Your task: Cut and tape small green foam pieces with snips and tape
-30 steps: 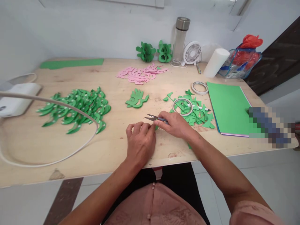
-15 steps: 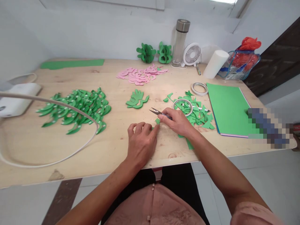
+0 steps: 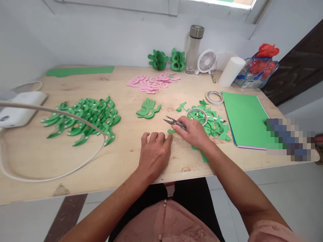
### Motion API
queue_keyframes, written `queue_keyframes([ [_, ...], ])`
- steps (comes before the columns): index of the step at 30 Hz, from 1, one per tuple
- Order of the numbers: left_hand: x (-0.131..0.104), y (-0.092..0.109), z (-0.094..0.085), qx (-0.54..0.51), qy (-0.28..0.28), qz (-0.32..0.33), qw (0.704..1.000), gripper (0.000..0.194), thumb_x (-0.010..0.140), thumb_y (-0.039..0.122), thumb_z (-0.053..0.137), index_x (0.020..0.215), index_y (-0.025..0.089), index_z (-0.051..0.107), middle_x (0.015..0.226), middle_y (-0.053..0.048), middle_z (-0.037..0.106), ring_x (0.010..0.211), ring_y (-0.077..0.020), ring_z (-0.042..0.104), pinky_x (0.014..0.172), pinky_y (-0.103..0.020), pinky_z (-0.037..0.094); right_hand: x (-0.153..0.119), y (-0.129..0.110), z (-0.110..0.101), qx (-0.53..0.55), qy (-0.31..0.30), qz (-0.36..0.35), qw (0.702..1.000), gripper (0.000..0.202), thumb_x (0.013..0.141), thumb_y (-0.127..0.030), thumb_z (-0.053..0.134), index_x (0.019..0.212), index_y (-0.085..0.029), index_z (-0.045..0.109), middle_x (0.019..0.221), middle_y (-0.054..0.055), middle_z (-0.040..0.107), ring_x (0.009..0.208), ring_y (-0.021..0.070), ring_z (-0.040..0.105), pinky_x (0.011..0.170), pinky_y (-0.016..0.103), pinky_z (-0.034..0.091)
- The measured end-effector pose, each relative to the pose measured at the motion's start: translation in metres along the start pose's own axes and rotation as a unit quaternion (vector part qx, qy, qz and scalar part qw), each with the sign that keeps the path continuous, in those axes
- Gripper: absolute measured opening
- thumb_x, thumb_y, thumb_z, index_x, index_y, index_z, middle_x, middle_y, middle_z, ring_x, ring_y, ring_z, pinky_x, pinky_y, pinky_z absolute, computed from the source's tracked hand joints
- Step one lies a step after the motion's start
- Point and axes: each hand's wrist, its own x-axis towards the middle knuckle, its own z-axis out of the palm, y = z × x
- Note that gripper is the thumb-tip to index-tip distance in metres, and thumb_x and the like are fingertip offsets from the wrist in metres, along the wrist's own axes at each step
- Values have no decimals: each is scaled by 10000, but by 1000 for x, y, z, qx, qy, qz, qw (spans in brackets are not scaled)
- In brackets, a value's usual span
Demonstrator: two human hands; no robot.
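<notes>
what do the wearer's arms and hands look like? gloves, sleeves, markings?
The left hand and right hand are both ungloved; no watch or bracelet shows. The right arm has a loose pink sleeve ending near the elbow; no left sleeve is in view. It matches a pink top with small round buttons down the front.

A wooden table [image 3: 121, 161] meets a white wall [image 3: 113, 37] below a window [image 3: 237, 3].
</notes>
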Motion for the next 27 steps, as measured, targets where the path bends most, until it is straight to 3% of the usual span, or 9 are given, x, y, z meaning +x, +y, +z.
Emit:
queue_keyframes([
  [5, -1, -8, -9, -97, 39, -15, 994, 213, 832, 170, 506, 975, 209, 660, 810, -75, 640, 819, -234, 552, 792, -422, 383, -1, 1, 1, -46, 13, -9, 999, 299, 906, -457, 443, 940, -196, 584, 787, 34, 675, 700, 184, 595, 591, 260, 301],
  [10, 7, -24, -24, -240, 102, -84, 962, 151, 855, 210, 496, 836, 181, 643, 778, -47, 642, 796, -182, 568, 737, -326, 457, -2, -1, 1, -72, 7, -25, 997, 303, 900, -463, 465, 963, -190, 579, 791, 46, 691, 699, 189, 614, 579, 262, 304],
  [14, 24, -34, -27, -350, 86, -167, 918, 132, 816, 245, 531, 804, 192, 651, 771, -14, 664, 718, -148, 584, 682, -287, 471, -3, -1, 2, -76, 17, -32, 996, 281, 891, -446, 489, 971, -193, 580, 795, 42, 697, 693, 183, 621, 571, 260, 300],
  [21, 45, -40, -20, -509, 19, -300, 807, 254, 706, 356, 636, 846, 151, 688, 817, -45, 684, 643, -137, 554, 600, -263, 431, -3, -1, 4, -69, 45, -63, 995, 247, 874, -418, 526, 953, -191, 578, 795, 26, 698, 684, 170, 622, 555, 252, 287],
  [25, 51, -41, -15, -548, -17, -305, 779, 263, 691, 370, 636, 816, 142, 666, 800, -50, 668, 737, -165, 579, 676, -277, 446, -4, -2, 3, -70, 52, -73, 993, 226, 869, -406, 540, 935, -193, 576, 804, 26, 701, 672, 159, 620, 548, 249, 279],
  [27, 51, -41, -13, -527, -4, -299, 796, 249, 714, 360, 614, 845, 151, 642, 837, -50, 661, 778, -176, 587, 683, -283, 452, -5, -3, 2, -72, 52, -74, 993, 220, 866, -402, 546, 931, -194, 574, 804, 24, 702, 669, 158, 621, 547, 249, 278],
])
